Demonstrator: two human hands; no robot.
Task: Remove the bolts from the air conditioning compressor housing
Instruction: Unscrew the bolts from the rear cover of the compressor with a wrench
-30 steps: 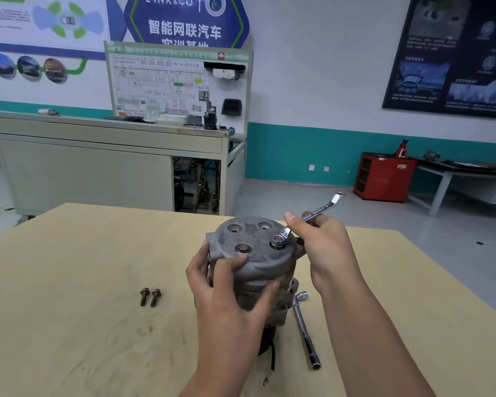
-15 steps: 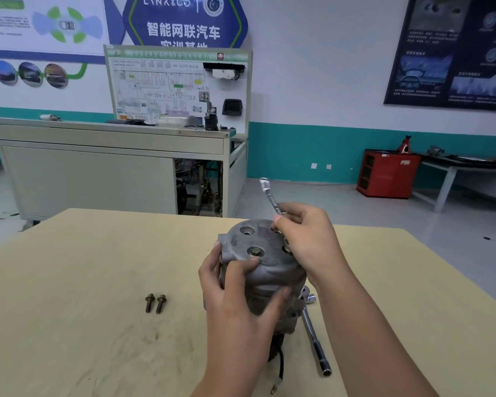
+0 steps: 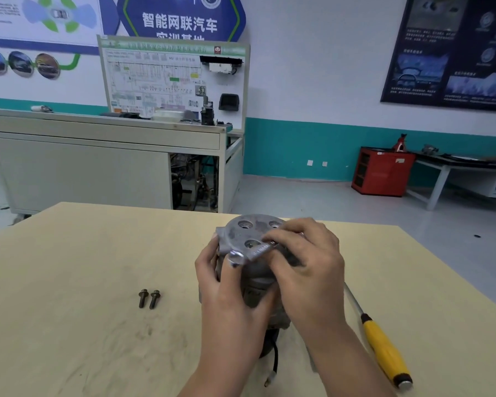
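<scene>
Grey cast-metal compressor housing [image 3: 252, 233] upright, centre of pale wooden table [image 3: 69, 282]. Left hand [image 3: 226, 290] fingers curled round its side. Right hand [image 3: 307, 267] pinches flat silver wrench [image 3: 258, 250] across top face, hiding working end. Two dark loose bolts [image 3: 149, 298] left. Yellow-handled steel-shaft tool [image 3: 384, 348] right, shaft partly behind forearm.

bolts [image 3: 149, 298] left of compressor [image 3: 252, 247], on table [image 3: 69, 267]

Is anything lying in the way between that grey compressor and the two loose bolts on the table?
Nothing visible does: no object lies on the table between the compressor housing and the two bolts. The left hand grips the housing on that side; the yellow-handled screwdriver lies on the far side.
</scene>
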